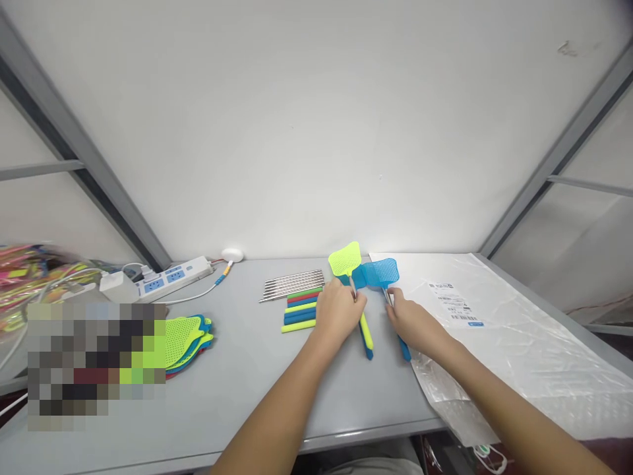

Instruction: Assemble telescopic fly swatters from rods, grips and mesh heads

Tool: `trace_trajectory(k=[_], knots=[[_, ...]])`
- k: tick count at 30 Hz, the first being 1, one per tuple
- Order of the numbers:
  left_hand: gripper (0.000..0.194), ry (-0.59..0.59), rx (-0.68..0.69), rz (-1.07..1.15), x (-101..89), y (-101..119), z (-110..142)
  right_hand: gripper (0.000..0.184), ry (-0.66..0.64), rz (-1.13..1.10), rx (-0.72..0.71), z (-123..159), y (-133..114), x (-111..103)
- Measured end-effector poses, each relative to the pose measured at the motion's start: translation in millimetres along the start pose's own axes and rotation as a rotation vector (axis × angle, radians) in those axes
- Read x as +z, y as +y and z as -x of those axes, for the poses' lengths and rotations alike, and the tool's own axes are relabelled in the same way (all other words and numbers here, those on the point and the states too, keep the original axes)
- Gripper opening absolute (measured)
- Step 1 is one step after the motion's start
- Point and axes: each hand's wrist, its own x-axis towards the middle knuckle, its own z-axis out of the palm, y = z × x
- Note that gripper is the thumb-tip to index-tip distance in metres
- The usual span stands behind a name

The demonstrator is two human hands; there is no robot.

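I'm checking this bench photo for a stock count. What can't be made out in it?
In the head view:
- The left hand hides the middle of the lime-green plastic fly swatter.
- The right hand hides the middle of the blue plastic fly swatter.
- A pixelated patch covers part of the stacked green mesh swatters.
- The white printed label on the clear plastic bag is too small to read.
- The multicoloured packets are blurred and cut off by the left edge.
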Motion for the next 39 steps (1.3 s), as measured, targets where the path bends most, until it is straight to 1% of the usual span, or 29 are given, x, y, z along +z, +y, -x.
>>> trace_trajectory(k=[4,8,11,16,21,26,29,32,36,39], knots=[[0.034,0.018,0.031,0.028,6.4,5.3,2.3,0.036,-0.035,0.011,-0.012,-11.2,-10.4,11.3],[0.034,0.009,0.055,0.05,15.4,13.6,5.4,0.037,-0.085,-0.039,-0.048,-15.1,-12.7,16.8],[0.034,-0.012,0.049,0.069,20.1,13.8,5.3,0.04,-0.097,-0.083,-0.076,-16.5,-9.7,15.7],[0.039,-0.055,-0.002,0.085,21.8,5.4,0.7,0.054,-0.108,-0.142,-0.079,-16.1,-3.3,13.0],[0.04,-0.086,-0.004,0.061,21.7,4.5,-1.7,0.055,-0.19,-0.25,-0.101,-11.1,-6.6,13.2],[0.037,-0.104,0.045,0.038,21.9,9.5,-0.3,0.052,-0.223,-0.334,-0.131,-4.8,-6.1,10.4],[0.033,-0.12,0.084,0.031,23.2,13.9,1.4,0.049,-0.232,-0.365,-0.15,-0.4,-2.2,8.3],[0.031,-0.132,0.108,0.024,26.1,17.4,2.4,0.051,-0.222,-0.374,-0.164,4.2,0.6,8.3],[0.031,-0.162,0.106,0.011,30.1,16.3,1.5,0.049,-0.205,-0.371,-0.164,7.2,1.8,10.8],[0.031,-0.178,0.094,0.006,30.8,13.4,0.9,0.047,-0.199,-0.363,-0.141,3.9,4.5,11.6]])
